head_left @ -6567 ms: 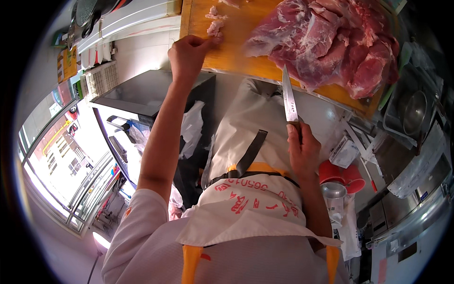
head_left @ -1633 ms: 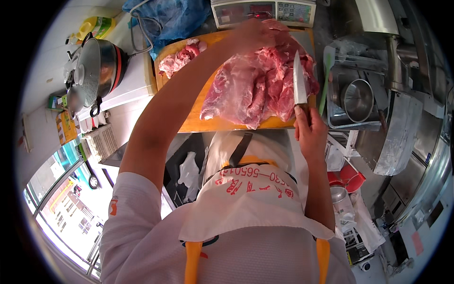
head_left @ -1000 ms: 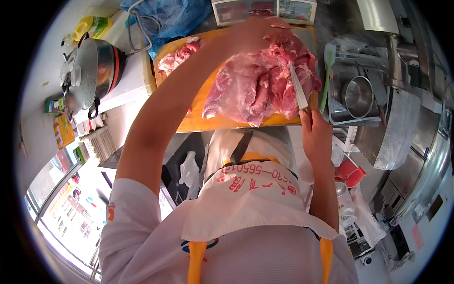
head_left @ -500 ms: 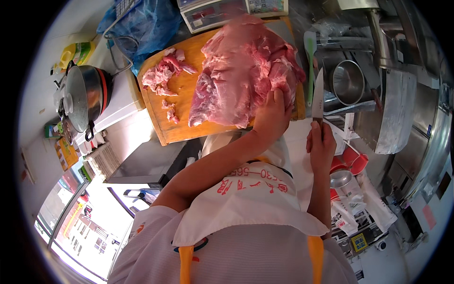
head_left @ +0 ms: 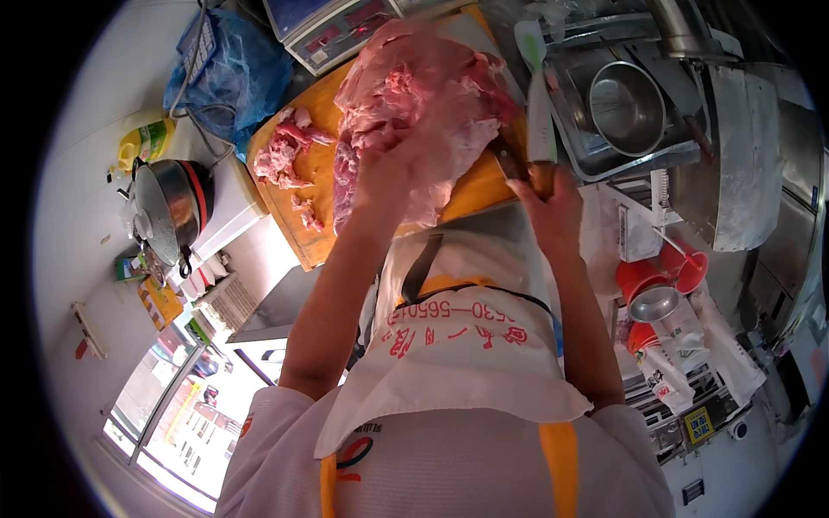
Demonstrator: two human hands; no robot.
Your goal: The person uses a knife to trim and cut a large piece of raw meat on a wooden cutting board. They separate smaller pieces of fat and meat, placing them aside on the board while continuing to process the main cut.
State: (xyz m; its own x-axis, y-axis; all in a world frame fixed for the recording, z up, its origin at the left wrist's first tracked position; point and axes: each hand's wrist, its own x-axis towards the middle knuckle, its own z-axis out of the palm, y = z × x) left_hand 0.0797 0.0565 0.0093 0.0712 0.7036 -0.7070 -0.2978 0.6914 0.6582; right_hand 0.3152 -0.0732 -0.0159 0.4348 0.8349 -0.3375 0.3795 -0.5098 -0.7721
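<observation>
A large slab of raw pink meat [head_left: 406,95] covers much of the wooden cutting board [head_left: 319,246]. My left hand [head_left: 384,183] lies against the near left part of the meat; motion smears its fingers. At the board's right edge, my right hand [head_left: 557,214] is closed round the brown handle of a knife [head_left: 541,125], whose pale blade points away from me. Just left of that handle, by my thumb, is a dark piece with a shiny spot [head_left: 508,161]; I cannot tell what it is. Smaller meat trimmings [head_left: 289,151] sit at the board's left side.
Behind the board stands a weighing scale [head_left: 337,34], with a blue plastic bag [head_left: 250,78] to its left. A lidded pot [head_left: 164,211] is at far left. To the right are a metal tray [head_left: 639,160] holding a steel pot [head_left: 628,108], and red containers [head_left: 643,281] lower down.
My left hand has moved left across the meat from its right part. My right hand has come forward and left with the knife, closer to the board. The whole view has shifted slightly.
</observation>
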